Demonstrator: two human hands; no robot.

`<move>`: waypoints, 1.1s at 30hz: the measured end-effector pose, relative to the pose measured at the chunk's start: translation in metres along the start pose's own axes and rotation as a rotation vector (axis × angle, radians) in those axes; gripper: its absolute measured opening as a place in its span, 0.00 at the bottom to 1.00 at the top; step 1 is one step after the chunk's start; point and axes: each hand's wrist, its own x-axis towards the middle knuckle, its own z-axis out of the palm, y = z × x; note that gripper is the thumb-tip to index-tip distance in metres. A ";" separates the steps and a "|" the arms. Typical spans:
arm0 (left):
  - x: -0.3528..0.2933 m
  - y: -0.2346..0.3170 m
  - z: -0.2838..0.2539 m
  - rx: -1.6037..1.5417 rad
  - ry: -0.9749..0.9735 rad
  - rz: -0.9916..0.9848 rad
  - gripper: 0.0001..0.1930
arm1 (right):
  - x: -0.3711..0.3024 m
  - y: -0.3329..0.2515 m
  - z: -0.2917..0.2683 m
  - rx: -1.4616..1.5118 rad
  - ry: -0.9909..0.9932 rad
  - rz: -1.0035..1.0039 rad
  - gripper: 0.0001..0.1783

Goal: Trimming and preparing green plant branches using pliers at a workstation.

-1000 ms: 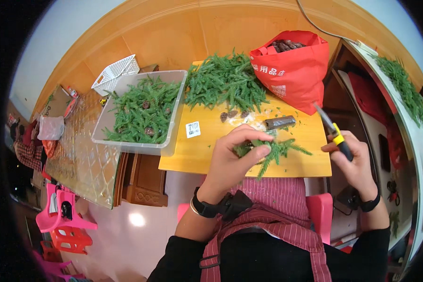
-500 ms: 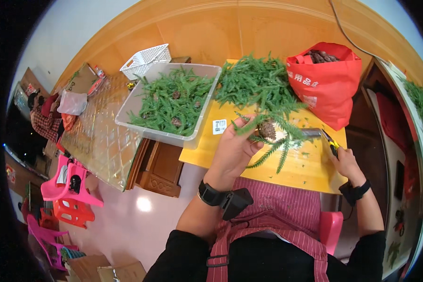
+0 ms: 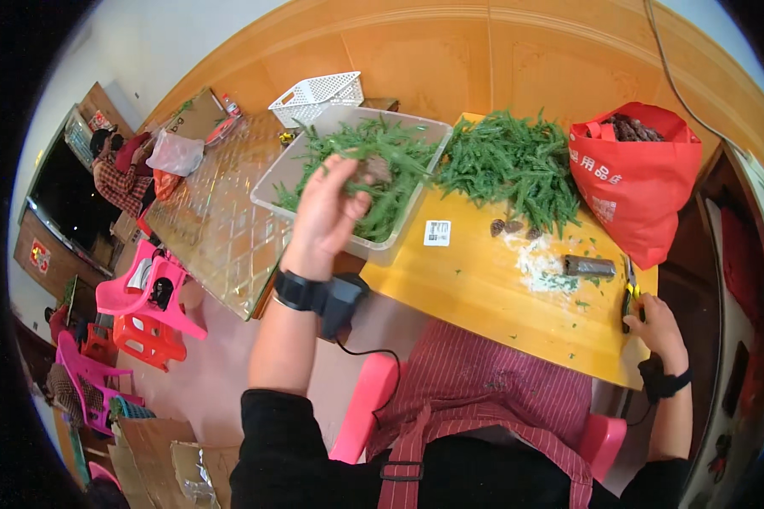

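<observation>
Over a clear plastic bin [image 3: 293, 174] of green sprigs [image 3: 399, 174], the left hand [image 3: 331, 208] hovers with fingers loosely spread — a brownish cone-like piece [image 3: 372, 170] at their tips (grip unclear). At the yellow table [image 3: 484, 293] edge, the right hand [image 3: 654, 327] is clenched on yellow-handled snips [image 3: 630, 288] — beyond lie a loose sprig pile [image 3: 514, 161] and a red bag [image 3: 641, 182].

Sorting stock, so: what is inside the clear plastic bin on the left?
The clear plastic bin holds green sprigs. The left hand hovers over it with a brownish piece; whatever lies beneath the greens is covered.
</observation>
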 end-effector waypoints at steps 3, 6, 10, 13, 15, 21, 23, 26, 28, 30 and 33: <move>0.005 0.025 -0.002 0.143 0.145 0.065 0.06 | -0.004 -0.017 -0.015 0.074 0.021 -0.060 0.15; 0.016 0.032 -0.014 0.192 0.194 0.094 0.06 | -0.007 -0.033 -0.028 0.083 0.079 -0.169 0.15; 0.020 0.036 -0.015 0.270 0.246 0.118 0.06 | -0.006 -0.052 -0.035 0.112 -0.014 -0.264 0.17; 0.029 0.045 -0.037 0.365 0.265 0.113 0.06 | -0.004 -0.061 -0.039 0.120 -0.010 -0.357 0.18; 0.037 0.054 -0.049 0.354 0.263 0.134 0.06 | -0.004 -0.069 -0.046 0.133 0.003 -0.380 0.18; 0.052 0.066 -0.096 0.625 0.348 -0.089 0.24 | 0.007 -0.090 -0.058 0.180 -0.006 -0.487 0.19; 0.052 0.060 -0.091 0.789 0.549 -0.043 0.38 | 0.010 -0.098 -0.062 0.173 0.003 -0.515 0.20; 0.054 0.055 -0.081 0.884 0.502 0.177 0.46 | 0.011 -0.108 -0.077 0.183 0.062 -0.562 0.21; 0.050 0.050 -0.054 0.869 0.397 0.315 0.37 | 0.012 -0.112 -0.087 0.184 0.134 -0.598 0.21; 0.052 0.047 -0.043 0.922 0.261 0.521 0.28 | 0.011 -0.118 -0.097 0.199 0.213 -0.628 0.19; 0.030 0.030 0.020 0.835 -0.059 0.502 0.20 | 0.021 -0.117 -0.094 0.232 0.275 -0.630 0.16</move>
